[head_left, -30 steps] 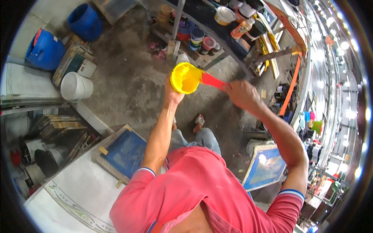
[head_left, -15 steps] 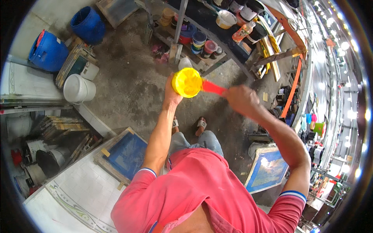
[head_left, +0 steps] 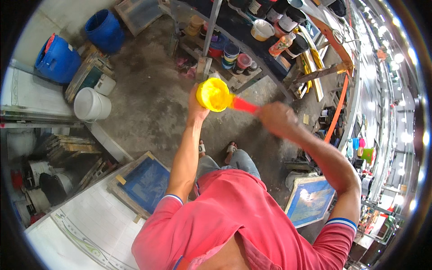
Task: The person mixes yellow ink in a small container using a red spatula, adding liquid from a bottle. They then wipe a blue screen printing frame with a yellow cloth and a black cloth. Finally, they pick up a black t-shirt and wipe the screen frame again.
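Observation:
In the head view, my left hand (head_left: pixel 197 103) is closed round a round yellow tub (head_left: pixel 212 93) with thick yellow paste inside. My right hand (head_left: pixel 277 118) grips a flat red spatula (head_left: pixel 244 105), and the spatula's yellow-smeared end meets the right side of the tub. The fingers of my right hand are somewhat blurred, and most of those on my left are hidden behind the tub.
Blue drums (head_left: pixel 58 60), a white bucket (head_left: pixel 92 103) and stacked frames stand left. Ahead, a metal rack (head_left: pixel 216 11) bears several paint pots (head_left: pixel 262 29). Screen frames lie left (head_left: pixel 148 180) and lean right (head_left: pixel 309 198) near me. Long rows of bright racking run far right.
The spatula has drawn back slightly rightward from inside the tub toward its rim, with my right hand a little lower. My left hand and the tub have shifted only slightly.

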Demonstrator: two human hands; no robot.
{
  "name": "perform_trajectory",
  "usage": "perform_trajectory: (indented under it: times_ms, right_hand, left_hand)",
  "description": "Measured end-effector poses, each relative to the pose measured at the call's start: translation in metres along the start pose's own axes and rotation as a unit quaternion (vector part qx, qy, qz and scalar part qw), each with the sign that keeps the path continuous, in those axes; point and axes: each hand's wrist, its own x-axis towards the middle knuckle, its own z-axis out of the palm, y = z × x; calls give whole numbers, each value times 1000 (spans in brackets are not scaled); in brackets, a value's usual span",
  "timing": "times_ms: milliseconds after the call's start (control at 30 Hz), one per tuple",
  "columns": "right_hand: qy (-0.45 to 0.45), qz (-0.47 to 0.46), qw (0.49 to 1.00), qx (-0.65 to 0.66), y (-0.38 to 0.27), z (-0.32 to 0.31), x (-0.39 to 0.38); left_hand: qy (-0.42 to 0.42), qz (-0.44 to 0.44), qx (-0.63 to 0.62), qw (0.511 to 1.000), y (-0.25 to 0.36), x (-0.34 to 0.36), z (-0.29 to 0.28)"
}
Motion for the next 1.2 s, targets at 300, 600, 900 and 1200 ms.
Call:
perform_trajectory:
  times_ms: [300, 600, 900, 1200]
  right_hand:
    - [-178, -6, 889, 423, 25, 59, 28]
    - [116, 81, 656, 742, 147, 126, 123]
    - [444, 316, 625, 558, 249, 112, 306]
    - [494, 280, 631, 528, 263, 107, 295]
  left_hand:
    - [-28, 30, -28, 999, -22, 37, 28]
    - [91, 95, -51, 990, -73, 80, 21]
    - [-3, 4, -112, 994, -96, 91, 97]
    - [-10, -34, -123, 992, -78, 110, 102]
